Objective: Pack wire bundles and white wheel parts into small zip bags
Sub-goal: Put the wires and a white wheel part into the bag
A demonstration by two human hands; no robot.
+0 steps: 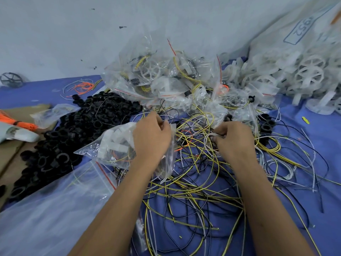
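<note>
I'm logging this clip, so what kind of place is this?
Probably a small parts-packing workbench, hand assembly work. Signs: a heap of filled zip bags, bulk piles of white wheels and black rings, and loose wires spread over a blue cloth.

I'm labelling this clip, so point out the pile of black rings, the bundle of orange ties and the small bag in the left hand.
pile of black rings (73, 133), head view, middle of the heap.
bundle of orange ties (22, 122), head view, its bound middle.
small bag (114, 145), head view, its filled body beside the left hand (151, 137).
</note>
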